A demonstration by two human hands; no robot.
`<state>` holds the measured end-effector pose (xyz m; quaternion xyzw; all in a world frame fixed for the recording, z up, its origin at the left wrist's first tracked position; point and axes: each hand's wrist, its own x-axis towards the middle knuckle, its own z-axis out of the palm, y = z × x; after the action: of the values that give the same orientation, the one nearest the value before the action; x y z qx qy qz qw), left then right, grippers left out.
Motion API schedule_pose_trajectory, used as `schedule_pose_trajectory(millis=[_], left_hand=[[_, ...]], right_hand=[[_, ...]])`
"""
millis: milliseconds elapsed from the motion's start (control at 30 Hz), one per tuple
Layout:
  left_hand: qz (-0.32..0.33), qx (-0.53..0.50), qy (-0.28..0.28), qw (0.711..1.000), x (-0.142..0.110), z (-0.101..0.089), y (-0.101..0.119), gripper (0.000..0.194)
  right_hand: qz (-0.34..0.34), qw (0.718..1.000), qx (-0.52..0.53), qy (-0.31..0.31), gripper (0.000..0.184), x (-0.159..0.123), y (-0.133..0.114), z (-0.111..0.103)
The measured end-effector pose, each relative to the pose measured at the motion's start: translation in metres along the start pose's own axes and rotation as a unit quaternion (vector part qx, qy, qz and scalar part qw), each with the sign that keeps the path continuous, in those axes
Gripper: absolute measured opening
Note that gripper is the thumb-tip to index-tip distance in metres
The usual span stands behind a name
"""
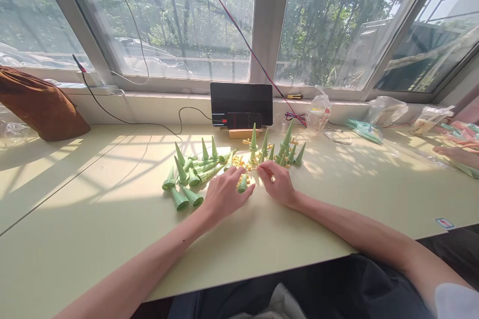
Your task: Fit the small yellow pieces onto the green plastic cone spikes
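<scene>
My left hand (229,190) rests over the table with thumb and fingers apart. Between them, a short green plastic cone (242,184) lies among small yellow plastic parts (239,161); no firm hold on it shows. My right hand (277,183) is closed in a pinch close by, with a bit of yellow visible between its fingers, seemingly a small yellow part. Left of my hands is a pile of green hollow cones (194,169), some upright and others lying down. Behind my right hand stand several green spikes (286,142), some with yellow pieces fitted across them.
A dark tablet (241,94) leans by the window, a phone (244,120) before it on a small stand (245,133). A brown bag (41,104) stands left. Plastic bags (319,112) and a cable (337,135) lie right. Another person's hand (458,154) is at far right.
</scene>
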<state>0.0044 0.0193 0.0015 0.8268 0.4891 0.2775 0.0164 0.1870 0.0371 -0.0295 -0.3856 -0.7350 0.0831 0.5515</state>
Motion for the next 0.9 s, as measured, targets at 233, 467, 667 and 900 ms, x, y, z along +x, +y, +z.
schedule_pose_trajectory(millis=[233,467,667,900], left_hand=[[0.002,0.063,-0.071,0.995,-0.0014,0.0058,-0.0015,0.031],[-0.027,-0.012,-0.073,0.997,-0.0018,0.0067,-0.0031,0.024],[-0.022,-0.054,-0.034,0.998,-0.0011,0.0057,-0.0013,0.020],[-0.013,-0.087,-0.017,0.996,-0.0014,0.0066,-0.0013,0.023]], right_hand=[[0.058,0.995,0.040,-0.074,0.016,-0.0011,-0.0022,0.0007],[0.082,0.990,0.053,-0.106,0.017,-0.0017,-0.0025,0.0004],[0.072,0.989,0.054,-0.120,0.018,-0.0014,-0.0045,0.0001],[0.056,0.989,0.056,-0.127,0.017,-0.0009,-0.0048,0.0007]])
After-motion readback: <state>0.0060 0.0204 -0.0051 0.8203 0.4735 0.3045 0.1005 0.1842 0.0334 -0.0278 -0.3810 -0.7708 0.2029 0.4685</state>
